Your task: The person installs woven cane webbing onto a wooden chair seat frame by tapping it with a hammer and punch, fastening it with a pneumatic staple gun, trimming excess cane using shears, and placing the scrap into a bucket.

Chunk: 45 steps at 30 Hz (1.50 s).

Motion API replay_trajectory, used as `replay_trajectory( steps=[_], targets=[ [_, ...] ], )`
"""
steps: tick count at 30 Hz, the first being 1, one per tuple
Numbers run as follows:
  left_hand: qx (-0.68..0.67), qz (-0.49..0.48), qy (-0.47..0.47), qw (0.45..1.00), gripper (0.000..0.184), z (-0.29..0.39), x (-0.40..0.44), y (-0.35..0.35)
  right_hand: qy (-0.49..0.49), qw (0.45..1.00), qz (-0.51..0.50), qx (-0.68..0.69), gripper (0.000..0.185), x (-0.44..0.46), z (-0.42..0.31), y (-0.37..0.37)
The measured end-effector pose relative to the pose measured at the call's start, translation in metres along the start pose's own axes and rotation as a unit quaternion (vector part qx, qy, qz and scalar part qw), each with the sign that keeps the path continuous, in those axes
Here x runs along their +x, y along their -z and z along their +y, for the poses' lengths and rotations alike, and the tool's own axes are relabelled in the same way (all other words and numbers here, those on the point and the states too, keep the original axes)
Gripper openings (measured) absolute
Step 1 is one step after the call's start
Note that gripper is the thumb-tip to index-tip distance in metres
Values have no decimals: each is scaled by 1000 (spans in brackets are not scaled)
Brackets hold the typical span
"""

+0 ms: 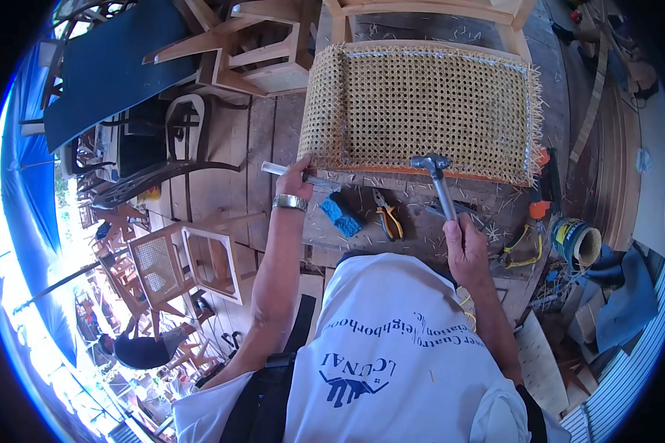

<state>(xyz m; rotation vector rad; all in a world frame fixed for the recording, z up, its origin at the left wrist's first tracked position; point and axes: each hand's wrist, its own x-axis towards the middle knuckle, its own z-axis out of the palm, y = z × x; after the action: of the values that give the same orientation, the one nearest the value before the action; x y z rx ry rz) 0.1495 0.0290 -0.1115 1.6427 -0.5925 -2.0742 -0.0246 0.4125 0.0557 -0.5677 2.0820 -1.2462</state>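
A woven cane sheet (pixel 428 111) with frayed edges lies over a wooden chair frame (pixel 513 33) on the bench. My left hand (pixel 295 181), with a metal watch on its wrist, closes around a chisel (pixel 275 169) by the cane's lower left corner. The chisel's pale handle sticks out to the left and its metal blade to the right. In my right hand (pixel 467 249) is a hammer (pixel 442 193), gripped by its handle, its head over the cane's lower edge. Pliers (pixel 389 218) with yellow and black handles and a blue sponge-like block (pixel 340 214) lie between my hands.
An orange-handled tool (pixel 540 208), a yellow-handled tool (pixel 524 249) and an open can (pixel 578 244) are at the right. Cane scraps litter the bench (pixel 421 214). Wooden chairs (pixel 188 262) stand at the left, where another person (pixel 140 351) is bent low.
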Motion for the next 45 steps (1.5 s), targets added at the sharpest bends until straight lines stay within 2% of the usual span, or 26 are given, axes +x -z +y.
replay_trajectory(
  steps=[4, 7, 10, 16, 20, 23, 24, 27, 28, 31, 34, 37, 40, 43, 44, 45],
  targets=[
    [0, 16, -40, 999, 16, 5, -15, -9, -13, 1000, 4, 6, 32, -3, 3, -1],
    [27, 38, -117, 992, 18, -5, -14, -5, -23, 1000, 3, 11, 33, -7, 5, -2],
    [16, 49, -96, 994, 20, -17, -12, -7, -26, 1000, 3, 8, 33, -11, 13, -2],
    [-22, -24, 17, 999, 11, -21, -23, -7, -36, 999, 6, 12, 35, -11, 5, -2],
    [-30, -81, 18, 996, 13, -44, -29, 13, -34, 999, 7, 8, 35, -10, 12, -6],
    [-24, -36, 20, 999, 9, -49, -46, 8, -36, 999, 1, 18, 34, -7, 11, -6],
    [24, -70, 5, 997, 11, -50, -41, 17, -33, 999, 1, 18, 34, -6, 12, -6],
    [53, -40, 12, 998, 17, -24, -55, 11, -36, 999, 0, 18, 33, -6, 14, -4],
    [86, -58, -41, 994, 21, -14, -60, 4, -42, 999, -2, 20, 33, -6, 13, -4],
    [39, -65, -131, 988, 17, 21, -93, -52, -44, 999, -5, 17, 33, -1, 8, -1],
    [206, -148, -304, 918, 17, 52, -85, -92, -48, 999, -10, 12, 34, 4, 5, -2],
    [283, -159, -389, 862, 18, 78, -62, -135, -30, 1000, -4, 3, 36, 8, 5, -3],
    [261, -170, -389, 867, 21, 103, -47, -173, -20, 1000, -1, 3, 37, 11, 6, -4],
    [231, -162, -318, 905, 28, 118, -10, -194, -39, 999, -2, 13, 37, 13, 6, 1],
    [312, -134, -334, 879, 34, 119, -3, -201, -48, 999, -3, 18, 36, 14, 5, 2],
    [380, -111, -396, 828, 38, 121, 10, -208, -53, 998, 4, 24, 36, 15, 4, 3]
  ],
)
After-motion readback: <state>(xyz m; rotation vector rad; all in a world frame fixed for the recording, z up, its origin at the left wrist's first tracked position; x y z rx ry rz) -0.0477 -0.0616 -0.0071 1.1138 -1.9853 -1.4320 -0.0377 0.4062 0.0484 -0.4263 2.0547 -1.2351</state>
